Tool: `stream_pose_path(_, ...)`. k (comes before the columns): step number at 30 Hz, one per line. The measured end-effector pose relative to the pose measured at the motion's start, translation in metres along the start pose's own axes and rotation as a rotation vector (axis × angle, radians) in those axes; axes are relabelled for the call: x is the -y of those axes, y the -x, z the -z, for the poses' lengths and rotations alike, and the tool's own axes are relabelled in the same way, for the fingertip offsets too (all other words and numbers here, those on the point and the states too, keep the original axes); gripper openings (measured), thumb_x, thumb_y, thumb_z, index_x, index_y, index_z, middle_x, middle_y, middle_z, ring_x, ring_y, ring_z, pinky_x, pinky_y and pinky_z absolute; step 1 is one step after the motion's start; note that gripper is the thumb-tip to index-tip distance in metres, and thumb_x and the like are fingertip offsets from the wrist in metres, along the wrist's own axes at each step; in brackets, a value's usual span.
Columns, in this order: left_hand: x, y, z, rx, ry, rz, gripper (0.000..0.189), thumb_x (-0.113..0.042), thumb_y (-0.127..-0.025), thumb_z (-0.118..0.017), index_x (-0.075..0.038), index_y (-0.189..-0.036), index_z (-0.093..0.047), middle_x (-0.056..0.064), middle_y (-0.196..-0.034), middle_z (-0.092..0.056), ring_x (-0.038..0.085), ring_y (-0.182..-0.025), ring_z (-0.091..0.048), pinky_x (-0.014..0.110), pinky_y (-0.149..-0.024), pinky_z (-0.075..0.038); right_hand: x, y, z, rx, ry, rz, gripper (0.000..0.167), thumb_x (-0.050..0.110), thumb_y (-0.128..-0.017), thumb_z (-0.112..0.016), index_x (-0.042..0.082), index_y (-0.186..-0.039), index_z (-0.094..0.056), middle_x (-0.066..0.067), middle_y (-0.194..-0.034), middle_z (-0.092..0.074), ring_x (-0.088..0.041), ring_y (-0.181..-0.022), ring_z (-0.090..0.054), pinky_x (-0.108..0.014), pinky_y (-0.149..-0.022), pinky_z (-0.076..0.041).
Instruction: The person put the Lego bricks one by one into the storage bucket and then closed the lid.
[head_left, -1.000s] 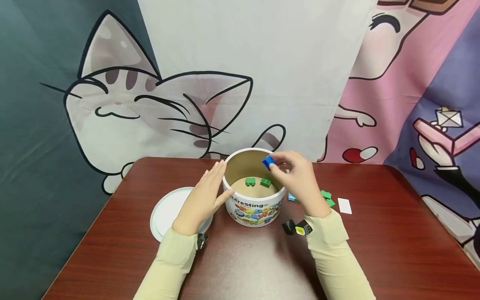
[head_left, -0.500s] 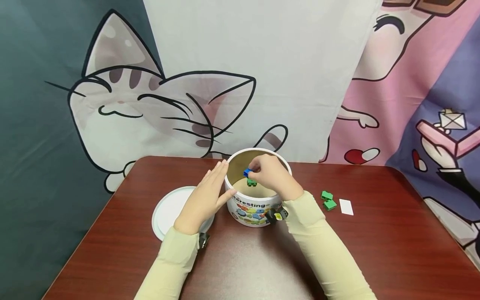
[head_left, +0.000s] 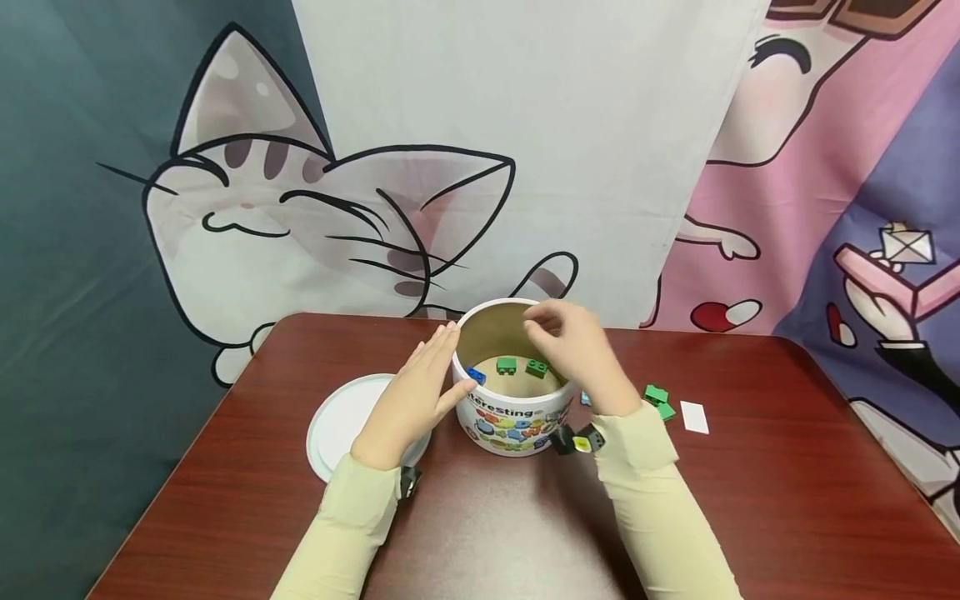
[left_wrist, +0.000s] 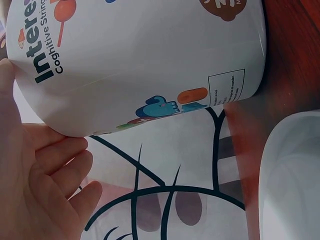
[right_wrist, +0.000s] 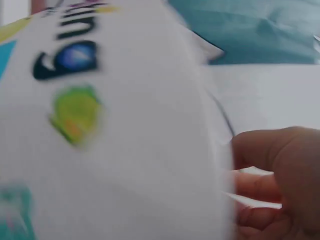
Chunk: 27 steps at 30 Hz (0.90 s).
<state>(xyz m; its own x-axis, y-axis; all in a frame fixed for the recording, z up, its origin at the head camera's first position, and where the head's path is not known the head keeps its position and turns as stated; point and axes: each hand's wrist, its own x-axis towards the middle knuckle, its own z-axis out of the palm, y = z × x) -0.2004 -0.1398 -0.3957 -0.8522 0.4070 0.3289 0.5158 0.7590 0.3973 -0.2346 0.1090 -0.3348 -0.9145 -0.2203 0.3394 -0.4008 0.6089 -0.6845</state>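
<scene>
A white round bucket [head_left: 513, 429] with printed lettering stands on the table with its top uncovered. On its floor lie two green toy bricks [head_left: 507, 366] and a blue toy brick [head_left: 476, 377] by the left wall. My left hand [head_left: 401, 404] rests along the bucket's left side, fingers stretched out; the left wrist view shows its fingertips [left_wrist: 75, 145] at the rim. Over the bucket's right rim is my right hand [head_left: 573, 354], fingers loosely bent and nothing held. In the right wrist view the blurred bucket wall covers part of those fingers [right_wrist: 260, 185].
A white round lid [head_left: 337, 425] lies left of the bucket, partly behind my left hand. To the right are green bricks [head_left: 657, 395] and a white card [head_left: 694, 417]. A light blue piece [head_left: 586, 398] shows beside my right wrist. A cartoon cloth hangs behind the table.
My right hand carried the blue brick into the bucket, let it go near the left wall, and moved back up to the right rim. The left hand has stayed at the bucket.
</scene>
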Motion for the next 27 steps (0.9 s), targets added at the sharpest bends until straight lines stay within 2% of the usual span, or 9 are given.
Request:
stream_pose_path(5,0.0,0.001,0.0,-0.005,0.007,0.002,0.077,-0.045,-0.103,-0.055,-0.001,-0.16,-0.026,0.011,-0.166,-0.024,0.023,-0.154,-0.019,0.047,-0.125,-0.019,-0.012,0.016,0.024,-0.164,-0.045,0.019,0.019,0.013,-0.097,-0.066,0.002,-0.109,-0.075,-0.012,-0.102,-0.074,-0.026,-0.096,-0.068,-0.046,-0.086,-0.058)
stream_pose_path(8,0.001,0.001,-0.001,-0.01,0.007,0.0,0.077,-0.045,-0.103,-0.055,-0.001,-0.159,-0.026,0.011,-0.166,-0.025,0.023,-0.154,-0.019,0.047,-0.125,-0.019,-0.024,0.023,0.035,-0.213,-0.05,-0.022,0.02,0.015,-0.098,-0.065,0.004,-0.11,-0.075,-0.011,-0.102,-0.074,-0.023,-0.093,-0.067,-0.043,-0.085,-0.057)
stream_pose_path(11,0.001,0.001,-0.001,-0.013,0.007,-0.008,0.077,-0.045,-0.104,-0.055,-0.001,-0.159,-0.026,0.012,-0.166,-0.026,0.024,-0.154,-0.02,0.048,-0.124,-0.02,-0.037,0.029,0.043,-0.225,-0.016,-0.075,0.021,0.016,-0.099,-0.063,0.004,-0.111,-0.074,-0.012,-0.103,-0.073,-0.024,-0.093,-0.067,-0.043,-0.086,-0.056)
stream_pose_path(15,0.001,0.001,-0.001,-0.015,0.008,-0.014,0.076,-0.044,-0.103,-0.056,-0.001,-0.159,-0.027,0.013,-0.165,-0.026,0.024,-0.154,-0.021,0.049,-0.124,-0.021,-0.052,0.033,0.051,-0.168,0.082,-0.117,0.022,0.014,-0.099,-0.061,0.0,-0.113,-0.071,-0.018,-0.108,-0.072,-0.032,-0.097,-0.066,-0.05,-0.087,-0.055)
stream_pose_path(19,0.001,0.0,-0.001,-0.017,0.004,-0.012,0.076,-0.044,-0.103,-0.057,-0.001,-0.159,-0.027,0.013,-0.166,-0.026,0.024,-0.154,-0.021,0.048,-0.124,-0.02,-0.063,0.033,0.054,-0.039,0.119,-0.131,0.022,0.012,-0.097,-0.063,-0.002,-0.113,-0.07,-0.021,-0.11,-0.07,-0.037,-0.101,-0.065,-0.056,-0.089,-0.053)
stream_pose_path(23,0.001,0.0,-0.001,-0.012,0.005,-0.013,0.076,-0.044,-0.103,-0.056,-0.001,-0.159,-0.027,0.013,-0.165,-0.026,0.024,-0.154,-0.021,0.046,-0.125,-0.019,-0.078,0.03,0.047,0.084,0.135,-0.137,0.022,0.008,-0.093,-0.066,-0.003,-0.112,-0.07,-0.019,-0.108,-0.071,-0.034,-0.096,-0.066,-0.051,-0.085,-0.056)
stream_pose_path(27,0.0,0.0,-0.001,-0.007,0.006,-0.005,0.077,-0.044,-0.103,-0.057,-0.001,-0.159,-0.026,0.012,-0.166,-0.025,0.024,-0.154,-0.021,0.046,-0.125,-0.019,-0.092,0.027,0.036,0.197,0.123,-0.196,0.023,0.003,-0.09,-0.068,-0.004,-0.111,-0.07,-0.018,-0.105,-0.071,-0.03,-0.091,-0.066,-0.042,-0.078,-0.058)
